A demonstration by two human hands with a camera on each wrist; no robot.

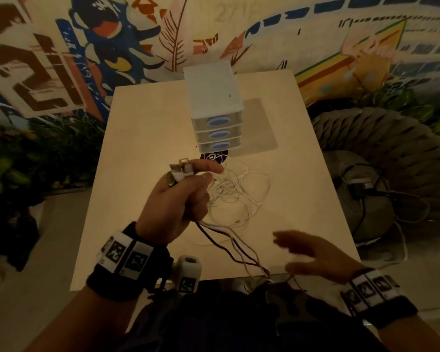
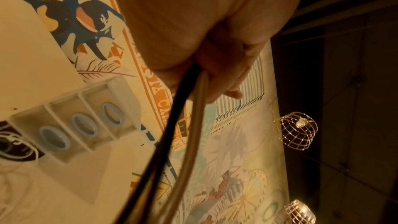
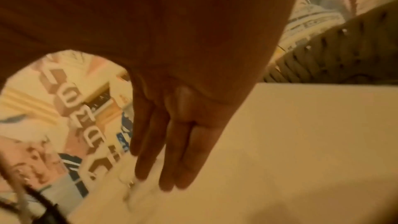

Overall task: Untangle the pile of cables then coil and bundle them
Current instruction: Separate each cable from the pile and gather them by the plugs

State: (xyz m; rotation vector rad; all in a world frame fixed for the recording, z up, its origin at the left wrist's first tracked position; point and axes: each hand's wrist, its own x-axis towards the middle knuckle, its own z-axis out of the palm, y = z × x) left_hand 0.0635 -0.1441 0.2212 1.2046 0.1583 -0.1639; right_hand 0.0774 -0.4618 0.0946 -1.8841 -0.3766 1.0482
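Note:
My left hand (image 1: 178, 196) is raised over the table and grips a bunch of cables, their plug ends (image 1: 181, 171) sticking up past my thumb. Below the fist, dark and white cable strands (image 1: 229, 247) trail down toward the table's front edge. In the left wrist view the fingers (image 2: 224, 74) curl round a black and a pale cable (image 2: 172, 125). A loose tangle of thin white cable (image 1: 239, 196) lies on the table right of that hand. My right hand (image 1: 313, 255) hovers open near the front right, fingers (image 3: 172, 151) straight, holding nothing.
A small white three-drawer unit (image 1: 214, 107) stands on a grey mat (image 1: 259, 128) at the back of the pale square table (image 1: 142, 138). A woven chair (image 1: 381, 138) with a dark cable on its cushion sits to the right. Plants line the left floor.

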